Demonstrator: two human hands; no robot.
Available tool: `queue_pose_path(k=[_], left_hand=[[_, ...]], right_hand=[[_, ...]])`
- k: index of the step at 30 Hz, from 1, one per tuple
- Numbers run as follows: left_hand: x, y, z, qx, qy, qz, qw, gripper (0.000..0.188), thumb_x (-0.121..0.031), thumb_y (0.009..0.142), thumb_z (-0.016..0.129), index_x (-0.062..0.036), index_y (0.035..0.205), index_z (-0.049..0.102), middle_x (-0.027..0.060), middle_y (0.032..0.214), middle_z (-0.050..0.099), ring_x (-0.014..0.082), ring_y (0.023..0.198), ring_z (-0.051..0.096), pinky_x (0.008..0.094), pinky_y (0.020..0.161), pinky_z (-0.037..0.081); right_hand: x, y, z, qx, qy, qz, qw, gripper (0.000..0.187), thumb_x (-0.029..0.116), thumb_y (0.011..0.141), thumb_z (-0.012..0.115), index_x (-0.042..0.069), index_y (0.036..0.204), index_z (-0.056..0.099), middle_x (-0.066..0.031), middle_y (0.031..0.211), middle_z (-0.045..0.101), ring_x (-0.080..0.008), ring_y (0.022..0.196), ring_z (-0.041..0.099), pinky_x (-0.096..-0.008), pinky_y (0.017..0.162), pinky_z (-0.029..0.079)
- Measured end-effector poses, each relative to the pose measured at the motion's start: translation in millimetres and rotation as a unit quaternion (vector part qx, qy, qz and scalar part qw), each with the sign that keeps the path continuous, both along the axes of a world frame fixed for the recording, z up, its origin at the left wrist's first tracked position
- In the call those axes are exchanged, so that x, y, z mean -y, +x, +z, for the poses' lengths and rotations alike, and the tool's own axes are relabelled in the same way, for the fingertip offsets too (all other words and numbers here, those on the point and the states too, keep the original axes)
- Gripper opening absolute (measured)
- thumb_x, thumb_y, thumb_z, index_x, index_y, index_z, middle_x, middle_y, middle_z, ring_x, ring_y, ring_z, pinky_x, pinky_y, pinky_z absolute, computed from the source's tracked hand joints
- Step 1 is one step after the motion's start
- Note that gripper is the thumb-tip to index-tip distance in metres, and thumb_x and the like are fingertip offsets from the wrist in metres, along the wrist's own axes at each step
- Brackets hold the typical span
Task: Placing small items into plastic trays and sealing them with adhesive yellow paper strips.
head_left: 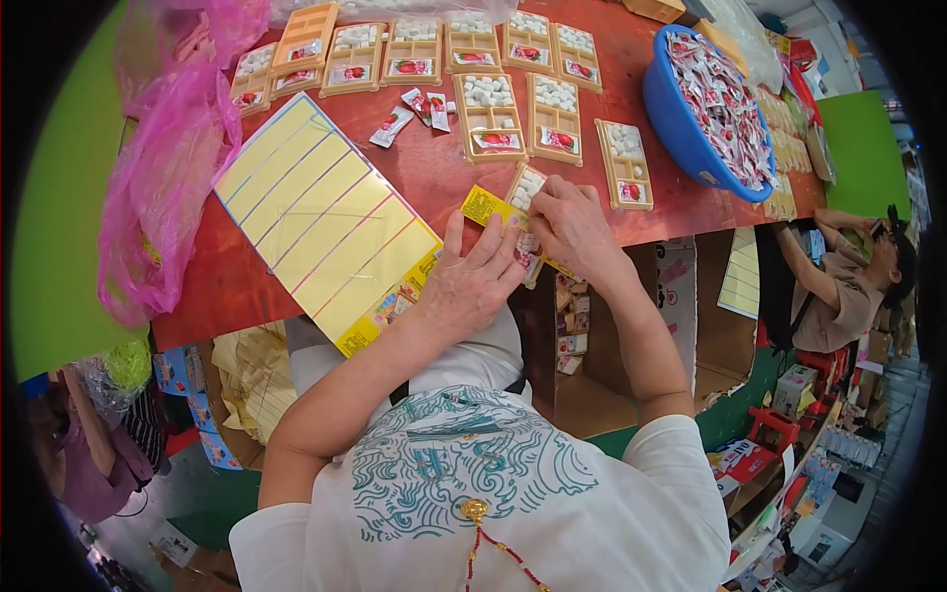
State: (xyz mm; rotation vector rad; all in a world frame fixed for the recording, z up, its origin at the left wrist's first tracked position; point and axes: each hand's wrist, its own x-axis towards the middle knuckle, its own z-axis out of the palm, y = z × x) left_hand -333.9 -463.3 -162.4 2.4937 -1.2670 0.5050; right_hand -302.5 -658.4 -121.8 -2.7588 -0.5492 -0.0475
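The left hand (472,283) and right hand (579,229) touch a yellow printed cardboard strip (480,204) across a tan compartmented tray (512,185).

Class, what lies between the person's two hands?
In the head view, a yellow printed card lies between the left hand and right hand, across a tray of white pieces.

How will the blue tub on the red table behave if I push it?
The blue tub looks like smooth moulded plastic, so it should keep its shape. Crammed with sachets, it may resist a light nudge. A hard jolt could spill some, as they lie loose near the rim.
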Motion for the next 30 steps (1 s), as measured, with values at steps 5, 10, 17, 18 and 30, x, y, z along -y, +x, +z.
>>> queue_pose_path(k=[5,10,17,18,30], left_hand=[[-1,3,3,-0.006,0.014,-0.017,1.0,0.019,-0.019,0.081,0.054,-0.008,0.095,0.061,0.0157,0.123,0.057,0.0306,0.127,0.04,0.0645,0.106,0.018],[-1,4,0,-0.008,0.014,-0.022,1.0,0.02,-0.019,0.08,0.055,-0.0069,0.096,0.06,0.0152,0.121,0.058,0.0309,0.125,0.042,0.0636,0.107,0.018],[-3,7,3,-0.02,0.007,-0.036,0.999,0.02,-0.018,0.079,0.055,-0.0069,0.095,0.06,0.0166,0.12,0.056,0.031,0.123,0.044,0.0621,0.107,0.019],[-1,7,3,-0.02,0.007,-0.038,0.999,0.02,-0.018,0.079,0.055,-0.0068,0.095,0.06,0.017,0.12,0.056,0.0312,0.122,0.045,0.0623,0.107,0.019],[-6,-6,-4,-0.006,-0.003,-0.045,0.999,0.014,-0.019,0.083,0.053,-0.0076,0.09,0.058,0.0159,0.123,0.056,0.0311,0.126,0.043,0.063,0.106,0.019]], right_hand=[[11,-3,2,-0.003,0.075,-0.092,0.993,0.016,0.007,0.079,0.059,0.002,0.094,0.061,-0.0102,0.087,0.055,-0.026,0.089,0.055,-0.0381,0.083,0.038],[7,-28,9,0.145,0.071,-0.053,0.985,0.03,0.0,0.077,0.058,0.004,0.106,0.062,-0.01,0.094,0.057,-0.0262,0.091,0.056,-0.0382,0.085,0.039],[16,-42,2,0.128,-0.048,-0.081,0.987,0.025,0.011,0.081,0.062,0.007,0.106,0.064,-0.0086,0.099,0.056,-0.0246,0.095,0.054,-0.0391,0.085,0.037],[19,-38,1,0.13,-0.049,-0.083,0.987,0.025,0.011,0.081,0.062,0.007,0.106,0.064,-0.0086,0.099,0.056,-0.0246,0.095,0.054,-0.0391,0.085,0.037],[28,1,-19,-0.004,0.112,-0.15,0.982,0.022,0.018,0.084,0.062,-0.003,0.086,0.056,-0.012,0.091,0.057,-0.022,0.08,0.055,-0.0316,0.068,0.044]])
